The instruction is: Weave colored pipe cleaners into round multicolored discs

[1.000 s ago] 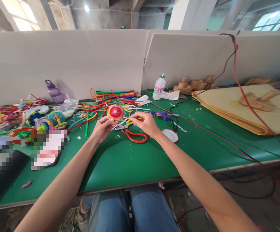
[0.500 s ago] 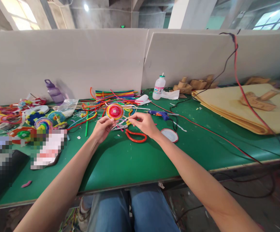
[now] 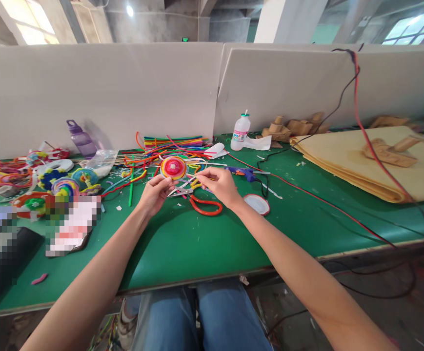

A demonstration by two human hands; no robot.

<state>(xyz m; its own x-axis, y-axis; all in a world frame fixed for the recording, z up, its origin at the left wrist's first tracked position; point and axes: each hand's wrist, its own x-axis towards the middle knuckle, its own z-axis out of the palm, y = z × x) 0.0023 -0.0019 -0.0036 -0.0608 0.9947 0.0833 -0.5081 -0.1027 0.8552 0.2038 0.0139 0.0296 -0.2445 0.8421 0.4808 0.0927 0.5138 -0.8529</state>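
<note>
My left hand (image 3: 155,192) pinches the lower edge of a round coiled disc (image 3: 174,167) of red, yellow and orange pipe cleaner, held upright just above the green table (image 3: 204,243). My right hand (image 3: 219,185) is at the disc's right side, with its fingertips closed on a thin strand that leads to the disc. Under both hands lie scissors with red handles (image 3: 205,206) and a tangle of loose coloured pipe cleaners (image 3: 142,161).
A bundle of straight pipe cleaners (image 3: 173,142), a blue glue gun (image 3: 241,172), a round lid (image 3: 257,204), a white bottle (image 3: 240,132) and a purple bottle (image 3: 81,139) stand around. Finished coloured discs (image 3: 65,186) lie left. Tan sheets (image 3: 373,165) and red and black cables (image 3: 329,204) fill the right.
The disc and both hands have stayed almost in place; my right hand's fingers have shifted slightly up and left toward the disc.
</note>
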